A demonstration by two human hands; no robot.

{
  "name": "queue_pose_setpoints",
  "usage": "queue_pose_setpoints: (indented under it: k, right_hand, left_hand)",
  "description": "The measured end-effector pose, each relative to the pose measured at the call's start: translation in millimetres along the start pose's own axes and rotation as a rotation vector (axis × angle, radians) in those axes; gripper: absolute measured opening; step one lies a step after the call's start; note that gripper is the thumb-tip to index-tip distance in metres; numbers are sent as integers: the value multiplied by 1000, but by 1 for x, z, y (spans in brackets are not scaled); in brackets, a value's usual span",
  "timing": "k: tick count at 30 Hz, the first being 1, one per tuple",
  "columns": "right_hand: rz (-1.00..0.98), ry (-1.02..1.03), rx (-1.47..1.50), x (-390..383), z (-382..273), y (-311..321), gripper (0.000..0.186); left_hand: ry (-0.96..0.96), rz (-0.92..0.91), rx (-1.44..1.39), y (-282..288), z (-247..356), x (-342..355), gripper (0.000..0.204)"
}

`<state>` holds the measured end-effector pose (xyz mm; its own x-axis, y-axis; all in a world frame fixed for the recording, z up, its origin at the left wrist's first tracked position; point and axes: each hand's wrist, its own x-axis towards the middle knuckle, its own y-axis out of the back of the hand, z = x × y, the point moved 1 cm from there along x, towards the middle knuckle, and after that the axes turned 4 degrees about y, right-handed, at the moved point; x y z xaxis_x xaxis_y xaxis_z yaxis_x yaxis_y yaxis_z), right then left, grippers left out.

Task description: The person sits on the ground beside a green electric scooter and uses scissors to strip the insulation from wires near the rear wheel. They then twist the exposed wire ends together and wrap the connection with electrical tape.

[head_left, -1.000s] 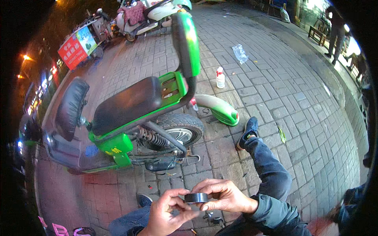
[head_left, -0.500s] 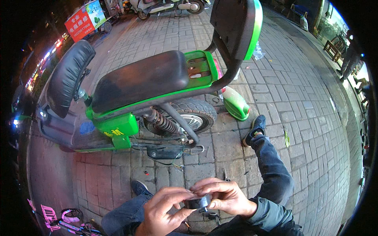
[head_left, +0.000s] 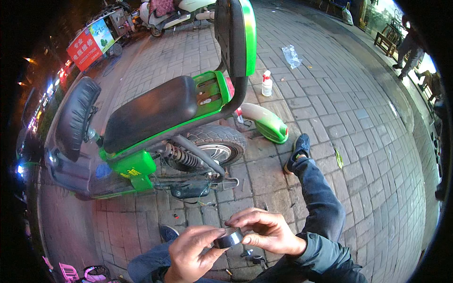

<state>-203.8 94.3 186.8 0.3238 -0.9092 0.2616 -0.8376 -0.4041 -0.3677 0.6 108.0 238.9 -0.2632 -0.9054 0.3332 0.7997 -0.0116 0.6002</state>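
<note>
Low in front of me, a roll of black tape (head_left: 228, 239) is held up between my two hands, tilted so that its ring-shaped edge shows. My left hand (head_left: 196, 250) grips it from the left, thumb below and fingers on the upper edge. From the right, the fingertips and thumb of my right hand (head_left: 265, 231) pinch its other side. Beyond the hands stands a green and black electric scooter (head_left: 146, 113). Its rear wheel (head_left: 214, 148) is exposed, and a dark box (head_left: 189, 189) with loose wires lies below the frame.
A green fender (head_left: 266, 121) lies on the brick paving behind the wheel, near a white spray bottle (head_left: 267, 85). My legs are spread either side of my hands. A pink bicycle (head_left: 89, 273) is at lower left, a wooden stool (head_left: 385, 44) at far right near people.
The roll of tape has tipped and turned between my fingers, now showing its open ring. My view has shifted, so the scooter appears farther left and the spray bottle shows fully.
</note>
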Motion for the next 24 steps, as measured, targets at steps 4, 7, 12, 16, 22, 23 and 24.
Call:
queue_pose_setpoints:
  k: [4, 7, 12, 16, 22, 23, 24]
  right_hand:
    - [-60, 148, -269, 3, 1, 8, 33]
    - [-43, 127, -235, 4, 1, 10, 33]
    - [-88, 140, -386, 2, -1, 6, 34]
    - [-33, 318, -725, 1, -2, -2, 37]
    - [-20, 443, -976, -1, -1, -14, 40]
    - [-16, 456, -988, -2, -1, -15, 40]
    - [-8, 462, -998, -2, -1, -16, 40]
  left_hand:
    - [-103, -11, 119, -4, 1, -1, 36]
    - [18, 68, 7, -6, -1, -2, 38]
    - [-182, 61, 150, -3, -4, 7, 37]
    - [54, 81, 17, -5, 6, 3, 37]
    - [52, 58, 130, -6, 7, 4, 24]
    - [8, 63, 160, -7, 6, 5, 22]
    - [9, 63, 182, -7, 6, 5, 21]
